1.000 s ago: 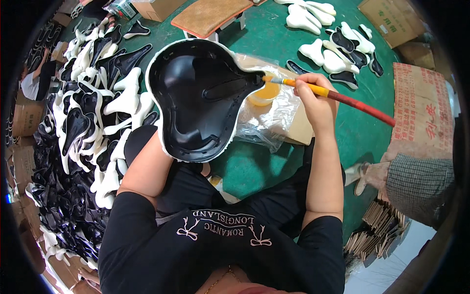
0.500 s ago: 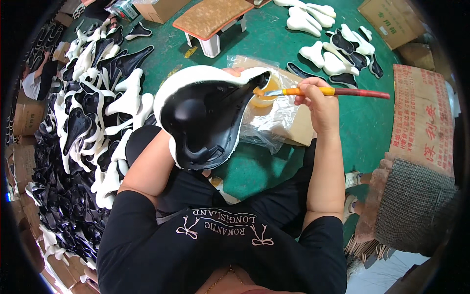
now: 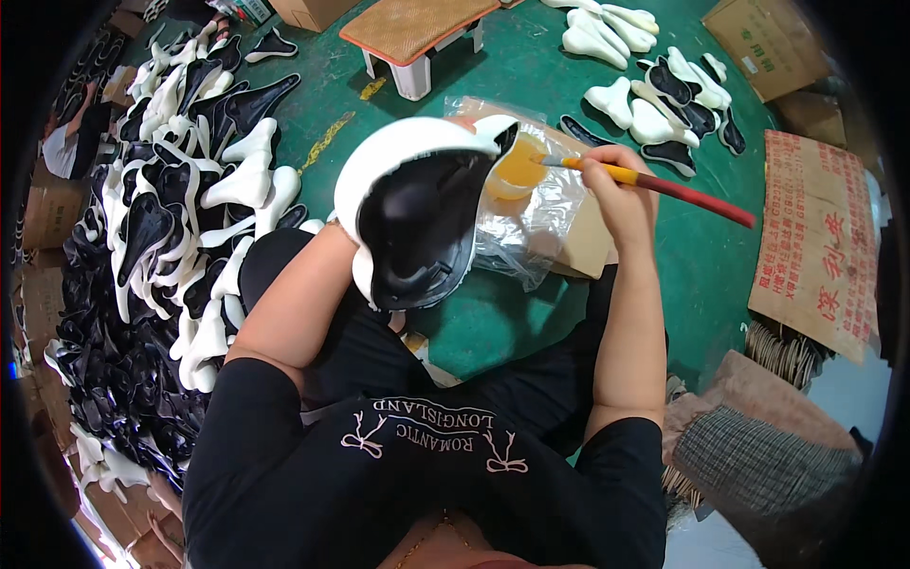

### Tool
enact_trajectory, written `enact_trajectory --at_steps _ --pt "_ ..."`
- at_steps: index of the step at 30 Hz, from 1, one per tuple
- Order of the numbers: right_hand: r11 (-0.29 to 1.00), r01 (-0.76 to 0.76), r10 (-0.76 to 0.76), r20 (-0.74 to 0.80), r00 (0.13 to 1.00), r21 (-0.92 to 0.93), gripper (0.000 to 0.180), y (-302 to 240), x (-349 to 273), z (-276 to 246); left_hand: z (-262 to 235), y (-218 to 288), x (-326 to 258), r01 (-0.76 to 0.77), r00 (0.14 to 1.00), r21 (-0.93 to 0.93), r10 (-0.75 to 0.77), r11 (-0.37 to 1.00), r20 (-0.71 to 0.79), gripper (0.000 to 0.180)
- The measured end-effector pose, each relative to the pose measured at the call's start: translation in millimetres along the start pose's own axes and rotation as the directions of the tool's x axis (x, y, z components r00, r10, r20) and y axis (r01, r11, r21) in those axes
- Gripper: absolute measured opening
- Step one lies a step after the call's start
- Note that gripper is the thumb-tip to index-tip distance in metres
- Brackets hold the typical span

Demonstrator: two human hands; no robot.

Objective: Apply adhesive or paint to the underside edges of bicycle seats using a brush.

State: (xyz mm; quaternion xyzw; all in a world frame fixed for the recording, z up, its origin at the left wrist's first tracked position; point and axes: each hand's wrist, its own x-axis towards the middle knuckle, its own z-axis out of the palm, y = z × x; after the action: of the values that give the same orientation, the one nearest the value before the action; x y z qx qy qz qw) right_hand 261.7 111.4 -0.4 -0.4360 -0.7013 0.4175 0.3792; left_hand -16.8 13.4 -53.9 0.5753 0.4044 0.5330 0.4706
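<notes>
My left hand [image 3: 463, 121] grips a bicycle saddle [image 3: 417, 223] from behind. Its black hollow shell faces me, edged by a white foam rim, with the narrow nose pointing to the upper right. Most of that hand is hidden behind the saddle; a bit of the fingers shows past the top edge. Between the closed fingers of my right hand [image 3: 621, 185] is a paintbrush [image 3: 678, 187] with a red and yellow handle. The brush's tip is at the mouth of a tub of yellow-orange liquid [image 3: 519, 169], just right of the saddle's nose.
Beneath the tub is a cardboard box [image 3: 586, 245] covered with clear plastic film [image 3: 517, 248]. White and black saddle parts [image 3: 161, 218] are heaped at left, above dark shells [image 3: 133, 379]. More saddles [image 3: 654, 121] lie at far right. A stool [image 3: 417, 33] stands ahead; cartons [image 3: 766, 47] line the edges.
My right hand has drawn the brush tip away from the saddle's nose to the tub, tilting the handle downward. The saddle has shifted slightly right and turned in my left hand.
</notes>
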Motion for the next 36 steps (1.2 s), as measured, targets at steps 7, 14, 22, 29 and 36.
enact_trajectory --at_steps 7,14,22,29,36 --pt "0.988 0.019 -0.013 0.043 0.999 -0.156 0.013 7 8 22 -4 -2 6 0.050 0.998 -0.052 -0.048 0.997 0.045 0.051" --pt "0.843 -0.128 0.085 0.106 0.991 0.522 0.006 -15 5 -11 15 11 23 -0.144 0.989 0.063 0.145 0.988 -0.018 0.039" --pt "0.959 0.007 -0.068 0.205 0.976 0.284 0.005 -26 -1 -12 26 17 28 -0.277 0.959 0.272 0.283 0.922 0.016 0.035" --pt "0.946 0.150 -0.251 0.355 0.900 0.287 0.004 -41 -11 -13 14 5 18 0.110 0.994 -0.226 -0.107 0.968 0.024 0.037" --pt "0.799 -0.083 -0.105 0.273 0.956 0.596 0.008 -41 -24 -17 -2 -27 24 0.100 0.989 -0.358 -0.132 0.928 -0.066 0.037"
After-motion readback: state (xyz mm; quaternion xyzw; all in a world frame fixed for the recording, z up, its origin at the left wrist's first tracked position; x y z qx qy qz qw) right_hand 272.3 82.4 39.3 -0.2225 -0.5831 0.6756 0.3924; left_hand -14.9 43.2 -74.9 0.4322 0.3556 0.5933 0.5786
